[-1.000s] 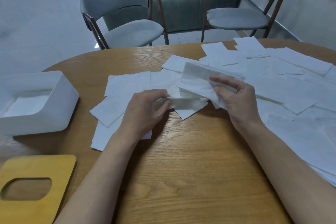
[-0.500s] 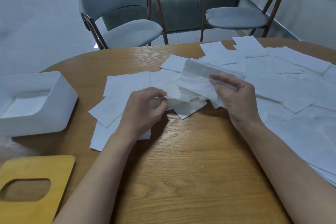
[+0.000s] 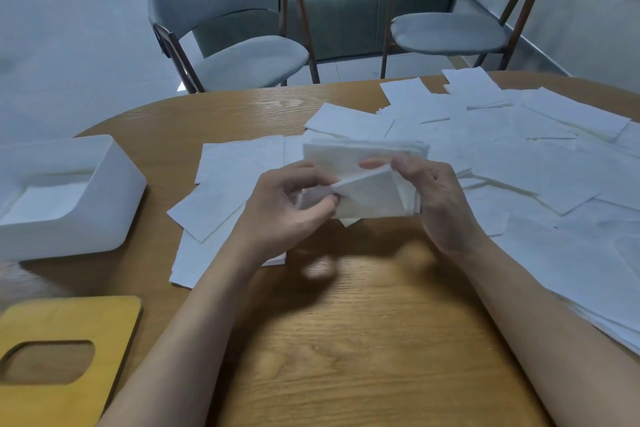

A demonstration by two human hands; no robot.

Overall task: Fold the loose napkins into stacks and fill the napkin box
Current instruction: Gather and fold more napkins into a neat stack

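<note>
Lid (image 3: 69, 319), yellow wood with an oval slot, lies flat on the table (image 3: 346, 340) at the near left, off the box. Both forearms reach in over bare wood toward mid-table.

Left hand (image 3: 287, 211): thumb and forefinger pinch the left corner of the top sheet of the napkin stack (image 3: 374, 198); other fingers curled beneath. Right hand (image 3: 440, 201): thumb on top, fingers wrapped under the right end, gripping the whole stack. The stack is held between the two hands, low over the table; whether its near edge touches the wood, cannot tell. Long axis runs left to right, hand to hand. Top sheet shows a diagonal edge, so the fold looks to be in progress.

Napkin box (image 3: 62, 236): white, open at the top, well to the left of the stack and about level with it in depth. White layer inside; napkins or bare floor, cannot tell. The left hand is the nearer one to it. Judgement: once the fold is squared, the stack must travel leftward, its long axis matched to the opening, which looks to run nearly the same way.

Loose napkins (image 3: 519, 166) lie overlapping beyond and right of the hands, with more under the left wrist. Two grey chairs (image 3: 225, 28) stand past the far edge.
</note>
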